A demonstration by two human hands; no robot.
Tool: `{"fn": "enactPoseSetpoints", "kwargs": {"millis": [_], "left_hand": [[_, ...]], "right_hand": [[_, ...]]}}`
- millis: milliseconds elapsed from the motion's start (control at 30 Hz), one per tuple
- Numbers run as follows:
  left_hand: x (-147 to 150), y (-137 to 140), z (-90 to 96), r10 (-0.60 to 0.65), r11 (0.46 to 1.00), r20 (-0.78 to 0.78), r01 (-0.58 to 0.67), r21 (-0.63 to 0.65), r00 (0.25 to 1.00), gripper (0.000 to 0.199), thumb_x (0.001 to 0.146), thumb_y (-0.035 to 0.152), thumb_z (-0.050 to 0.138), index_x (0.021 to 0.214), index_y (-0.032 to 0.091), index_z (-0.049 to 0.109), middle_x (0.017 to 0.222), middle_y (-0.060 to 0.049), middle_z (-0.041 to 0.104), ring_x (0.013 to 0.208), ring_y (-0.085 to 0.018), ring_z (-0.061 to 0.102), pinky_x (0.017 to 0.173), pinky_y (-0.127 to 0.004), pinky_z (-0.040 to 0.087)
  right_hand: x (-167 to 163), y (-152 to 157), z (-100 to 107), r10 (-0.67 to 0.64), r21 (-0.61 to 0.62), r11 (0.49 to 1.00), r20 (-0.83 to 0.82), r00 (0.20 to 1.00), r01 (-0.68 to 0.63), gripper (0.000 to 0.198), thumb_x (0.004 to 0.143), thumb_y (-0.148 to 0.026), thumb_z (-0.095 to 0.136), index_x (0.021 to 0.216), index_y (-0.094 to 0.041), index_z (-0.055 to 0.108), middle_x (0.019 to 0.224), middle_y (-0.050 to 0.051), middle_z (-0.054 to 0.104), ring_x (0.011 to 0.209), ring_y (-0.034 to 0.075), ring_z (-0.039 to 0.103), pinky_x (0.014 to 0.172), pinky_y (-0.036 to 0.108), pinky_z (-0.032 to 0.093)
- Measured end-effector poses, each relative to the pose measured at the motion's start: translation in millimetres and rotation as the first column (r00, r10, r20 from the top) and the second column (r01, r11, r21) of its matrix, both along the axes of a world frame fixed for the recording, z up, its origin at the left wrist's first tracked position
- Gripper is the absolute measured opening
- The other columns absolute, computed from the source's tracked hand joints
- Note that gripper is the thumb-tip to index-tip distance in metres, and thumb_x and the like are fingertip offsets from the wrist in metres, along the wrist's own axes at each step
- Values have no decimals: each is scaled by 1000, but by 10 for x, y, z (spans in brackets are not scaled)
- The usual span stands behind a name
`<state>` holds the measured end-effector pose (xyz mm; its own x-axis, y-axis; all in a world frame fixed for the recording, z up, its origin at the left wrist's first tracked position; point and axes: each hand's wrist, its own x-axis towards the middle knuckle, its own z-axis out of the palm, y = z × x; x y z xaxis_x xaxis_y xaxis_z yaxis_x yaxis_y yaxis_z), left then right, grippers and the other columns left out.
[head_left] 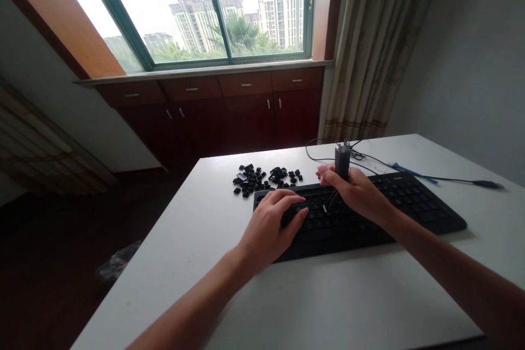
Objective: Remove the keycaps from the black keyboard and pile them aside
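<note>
Keyboard (348,227) on table (353,295); window (218,8) beyond

Keyboard (342,225) partly hidden beneath left hand (269,221)

I see 1 kbd (344,228), 1 blk handheld obj (342,161), 1 L hand (268,221), 1 R hand (361,191). 4 drawers (258,82), 2 curtains (365,38). Loose blk pcs (252,182) overlap, can't ct.

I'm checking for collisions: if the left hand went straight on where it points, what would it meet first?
Likely the right hand, over the keyboard; depth is unclear, so the left hand might pass beneath.
</note>
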<state>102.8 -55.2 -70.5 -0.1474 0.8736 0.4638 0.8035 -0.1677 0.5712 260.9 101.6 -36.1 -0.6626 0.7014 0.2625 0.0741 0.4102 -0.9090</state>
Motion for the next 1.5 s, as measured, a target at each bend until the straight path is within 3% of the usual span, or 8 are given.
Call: {"fn": "enactPoseSetpoints", "kwargs": {"millis": [67, 167, 333, 467, 633, 733, 933, 1500], "left_hand": [[-65, 3, 34, 27, 1000, 54, -27, -1, 998, 19, 101, 32, 61, 115, 24, 71, 116, -6, 70, 109, -23, 65, 98, -42, 52], [-77, 1, 63, 20, 1000, 104, -19, -9, 994, 19, 102, 34, 60, 113, 24, 71, 112, -5, 72, 105, -21, 67, 95, -38, 53], [-19, -29, 55, -77, 996, -5, 77, -39, 997, 19, 96, 38, 68, 108, 23, 72, 108, -4, 74, 101, -22, 67, 94, -40, 52], [-6, -69, 48, -194, 981, -183, 184, -68, 964, 28, 88, 45, 76, 106, 23, 74, 108, -5, 73, 100, -25, 66, 91, -43, 53], [39, -85, 13, -191, 982, -233, 184, -52, 954, 25, 91, 43, 74, 109, 25, 77, 109, -6, 73, 99, -24, 65, 88, -41, 54], [123, -49, -31, -172, 985, -235, 172, -22, 957, 28, 91, 46, 75, 110, 26, 78, 110, -6, 74, 98, -24, 66, 88, -40, 55], [284, 43, -81, -180, 982, -258, 187, 5, 949, 23, 97, 40, 68, 108, 23, 78, 112, -3, 75, 98, -22, 67, 88, -39, 57], [306, 26, -46, -219, 974, -298, 225, -11, 929, 22, 103, 32, 57, 103, 21, 76, 108, -6, 74, 95, -22, 66, 86, -38, 60]], "right_hand": [[-124, -26, 56, 27, -166, 985, -144, 989, -51, 46, 90, -62, 64, 74, -20, 66, 84, 5, 69, 83, 22, 65, 79, 34, 50], [-327, -105, 120, 51, -383, 903, -353, 934, -194, 48, 88, -62, 67, 67, -21, 56, 63, -1, 57, 64, 17, 59, 67, 30, 49], [-428, -251, 151, 80, -528, 757, -510, 856, -385, 46, 88, -53, 73, 67, -22, 46, 54, -8, 38, 47, 9, 34, 47, 23, 31], [-283, -326, 166, 86, -588, 714, -465, 881, -380, 43, 88, -45, 74, 67, -21, 47, 57, -7, 39, 50, 9, 33, 46, 23, 28], [-97, -321, 126, 108, -551, 767, -396, 912, -330, 46, 90, -50, 71, 65, -20, 46, 59, -5, 40, 52, 10, 38, 49, 24, 33], [26, -256, 11, 30, -546, 805, -353, 935, -232, 47, 90, -52, 71, 65, -21, 46, 58, -6, 39, 50, 10, 37, 46, 24, 31], [180, -250, -260, -173, -606, 793, -314, 934, -57, 50, 91, -52, 71, 61, -21, 45, 54, -6, 38, 47, 9, 33, 44, 25, 29], [102, -550, -417, -132, -433, 890, -541, 831, -140, 48, 98, -49, 62, 65, -23, 38, 55, -7, 33, 46, 9, 28, 44, 27, 26]]}}
